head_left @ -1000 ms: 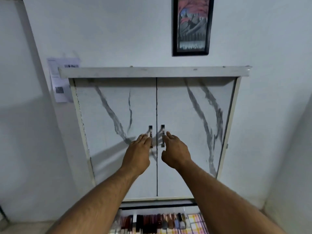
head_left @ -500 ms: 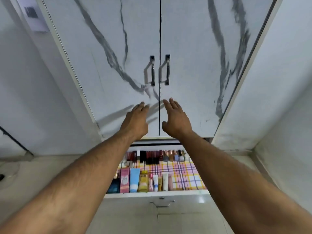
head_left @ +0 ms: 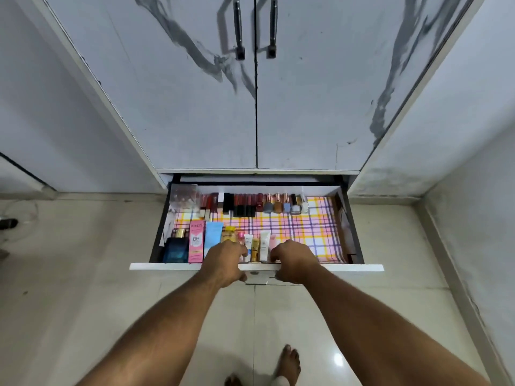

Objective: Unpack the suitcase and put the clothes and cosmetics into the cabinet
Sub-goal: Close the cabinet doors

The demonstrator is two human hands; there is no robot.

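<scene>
While cosmetics [head_left: 223, 240] fill it, both hands [head_left: 225, 260] grip the drawer [head_left: 348, 267]

Pale glossy floor tiles [head_left: 83, 316] below, with a bright light spot at the lower right. Bare foot [head_left: 289, 363] near the bottom edge, toes forward; a second foot partly cut off beside it. White walls [head_left: 41, 121] on both sides. Dark small object [head_left: 8, 223] on the floor at far left, near a thin pale cable [head_left: 26, 215]; cannot tell what it is.
</scene>
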